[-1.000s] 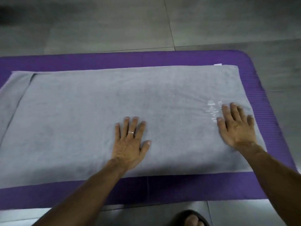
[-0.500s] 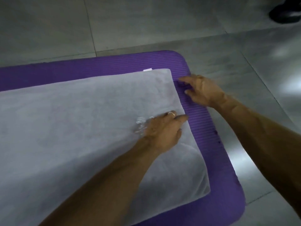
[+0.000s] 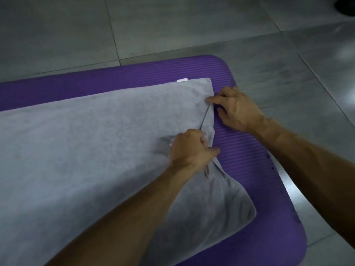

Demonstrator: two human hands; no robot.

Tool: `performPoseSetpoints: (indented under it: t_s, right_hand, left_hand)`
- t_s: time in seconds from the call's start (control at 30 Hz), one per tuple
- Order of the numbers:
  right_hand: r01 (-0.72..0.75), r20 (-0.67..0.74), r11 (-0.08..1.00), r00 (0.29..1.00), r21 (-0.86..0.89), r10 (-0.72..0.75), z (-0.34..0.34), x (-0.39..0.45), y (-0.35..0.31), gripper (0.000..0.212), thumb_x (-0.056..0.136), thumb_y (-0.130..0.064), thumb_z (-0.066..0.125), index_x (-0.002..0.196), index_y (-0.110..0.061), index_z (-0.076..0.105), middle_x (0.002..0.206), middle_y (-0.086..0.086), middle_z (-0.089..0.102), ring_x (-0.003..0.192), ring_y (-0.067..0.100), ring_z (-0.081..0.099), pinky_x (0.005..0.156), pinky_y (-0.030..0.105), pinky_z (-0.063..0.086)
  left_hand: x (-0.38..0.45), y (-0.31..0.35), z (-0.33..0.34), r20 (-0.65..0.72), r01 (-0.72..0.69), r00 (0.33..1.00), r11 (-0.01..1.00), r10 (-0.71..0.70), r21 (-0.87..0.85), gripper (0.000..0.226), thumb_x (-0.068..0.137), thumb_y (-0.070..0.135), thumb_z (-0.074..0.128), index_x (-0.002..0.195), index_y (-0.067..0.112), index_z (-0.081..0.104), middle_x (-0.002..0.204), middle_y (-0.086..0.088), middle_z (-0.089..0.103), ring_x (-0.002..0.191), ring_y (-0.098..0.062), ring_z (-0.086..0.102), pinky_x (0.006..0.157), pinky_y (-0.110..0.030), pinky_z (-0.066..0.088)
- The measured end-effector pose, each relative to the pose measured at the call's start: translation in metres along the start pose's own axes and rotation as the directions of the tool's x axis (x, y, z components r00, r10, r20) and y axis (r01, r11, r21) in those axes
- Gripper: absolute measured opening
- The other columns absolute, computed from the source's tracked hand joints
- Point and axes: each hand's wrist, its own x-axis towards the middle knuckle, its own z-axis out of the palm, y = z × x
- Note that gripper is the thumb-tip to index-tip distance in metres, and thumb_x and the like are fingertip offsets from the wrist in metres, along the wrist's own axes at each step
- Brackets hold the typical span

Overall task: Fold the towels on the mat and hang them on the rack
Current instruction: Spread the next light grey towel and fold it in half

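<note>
A grey towel (image 3: 86, 146), folded double, lies flat on the purple mat (image 3: 249, 150). A small white label sticks out at its far right corner. My left hand (image 3: 192, 148) grips the towel's right short edge in a fist and bunches the cloth there. My right hand (image 3: 236, 108) pinches the same edge a little farther back, thumb and finger on the cloth, and the top layer lifts slightly between the two hands. No rack is in view.
Grey floor tiles (image 3: 172, 25) surround the mat. The mat's rounded right end lies close to my right forearm. A dark object (image 3: 345, 5) sits at the top right corner of the view.
My view has swung right to the towel's end. Both hands left the flat towel surface and took hold of its right short edge, which now rises and wrinkles.
</note>
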Motion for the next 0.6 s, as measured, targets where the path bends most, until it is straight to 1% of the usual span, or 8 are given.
performPoseSetpoints:
  t_s: [0.07, 0.13, 0.17, 0.23, 0.3, 0.4, 0.5, 0.6]
  right_hand:
    - [-0.042, 0.009, 0.999, 0.999, 0.028, 0.041, -0.002, 0.006, -0.011, 0.032, 0.085, -0.010, 0.058, 0.116, -0.012, 0.068, 0.104, 0.018, 0.061, 0.091, 0.041, 0.056, 0.081, 0.054, 0.050]
    - [-0.073, 0.007, 0.997, 0.997, 0.024, 0.073, -0.006, 0.013, -0.025, 0.024, 0.088, -0.016, 0.057, 0.108, -0.011, 0.069, 0.104, 0.018, 0.062, 0.094, 0.041, 0.058, 0.083, 0.053, 0.049]
    - [-0.076, -0.008, 0.997, 0.997, 0.022, 0.076, -0.009, 0.017, -0.034, 0.023, 0.089, -0.017, 0.056, 0.106, -0.009, 0.069, 0.104, 0.019, 0.062, 0.095, 0.041, 0.058, 0.082, 0.052, 0.049]
    - [-0.051, -0.038, 0.997, 0.998, 0.050, 0.053, -0.016, 0.029, -0.055, 0.022, 0.089, -0.019, 0.055, 0.102, -0.007, 0.068, 0.103, 0.019, 0.063, 0.094, 0.041, 0.059, 0.081, 0.052, 0.050]
    - [-0.024, -0.015, 0.998, 1.000, 0.063, 0.025, -0.025, 0.044, -0.080, 0.021, 0.090, -0.021, 0.057, 0.101, -0.006, 0.067, 0.101, 0.017, 0.064, 0.093, 0.038, 0.060, 0.080, 0.050, 0.051]
    - [-0.009, 0.051, 0.998, 0.999, 0.068, 0.005, -0.035, 0.071, -0.123, 0.022, 0.090, -0.027, 0.058, 0.102, -0.012, 0.068, 0.102, 0.010, 0.065, 0.091, 0.033, 0.061, 0.079, 0.044, 0.051]
    - [0.031, 0.079, 0.997, 0.996, 0.069, -0.036, -0.036, 0.095, -0.173, 0.022, 0.088, -0.031, 0.060, 0.102, -0.016, 0.069, 0.106, 0.006, 0.064, 0.093, 0.031, 0.061, 0.078, 0.039, 0.051]
    - [0.087, 0.101, 0.994, 0.990, 0.072, -0.094, -0.034, 0.115, -0.225, 0.021, 0.088, -0.031, 0.061, 0.099, -0.016, 0.070, 0.105, 0.005, 0.061, 0.089, 0.030, 0.062, 0.073, 0.035, 0.048]
  left_hand:
    - [-0.003, -0.008, -0.012, 0.006, 0.133, 0.991, 0.990, -0.133, -0.047, 0.027, 0.066, 0.020, 0.080, 0.071, 0.022, 0.054, 0.066, 0.010, 0.059, 0.062, -0.010, 0.058, 0.055, -0.022, 0.046]
    - [-0.008, -0.016, -0.028, 0.062, 0.242, 0.970, 0.964, -0.236, -0.112, 0.031, 0.067, 0.016, 0.078, 0.084, 0.022, 0.052, 0.076, 0.008, 0.059, 0.068, -0.009, 0.058, 0.056, -0.022, 0.048]
    - [-0.012, -0.021, -0.037, 0.097, 0.287, 0.957, 0.947, -0.275, -0.143, 0.030, 0.068, 0.015, 0.078, 0.086, 0.022, 0.054, 0.080, 0.005, 0.062, 0.071, -0.011, 0.061, 0.059, -0.024, 0.053]
    - [-0.021, -0.033, -0.058, 0.155, 0.347, 0.934, 0.920, -0.322, -0.182, 0.016, 0.068, 0.012, 0.073, 0.081, 0.015, 0.064, 0.078, 0.000, 0.068, 0.076, -0.021, 0.068, 0.067, -0.037, 0.061]
    - [-0.032, -0.044, -0.079, 0.163, 0.386, 0.919, 0.907, -0.360, -0.171, 0.015, 0.071, 0.010, 0.067, 0.085, 0.006, 0.069, 0.082, -0.009, 0.071, 0.076, -0.026, 0.070, 0.064, -0.042, 0.061]
    - [-0.053, -0.063, -0.114, 0.224, 0.524, 0.845, 0.835, -0.486, -0.165, 0.019, 0.077, 0.007, 0.062, 0.095, 0.001, 0.063, 0.093, -0.017, 0.067, 0.068, -0.029, 0.071, 0.054, -0.035, 0.060]
    - [-0.080, -0.091, -0.148, 0.255, 0.599, 0.788, 0.794, -0.560, -0.107, 0.021, 0.079, 0.003, 0.061, 0.099, -0.002, 0.060, 0.088, -0.019, 0.065, 0.060, -0.029, 0.071, 0.058, -0.037, 0.060]
    - [-0.111, -0.120, -0.173, 0.276, 0.649, 0.755, 0.737, -0.594, -0.189, 0.020, 0.078, 0.001, 0.067, 0.096, -0.002, 0.062, 0.085, -0.017, 0.067, 0.066, -0.027, 0.072, 0.061, -0.033, 0.061]
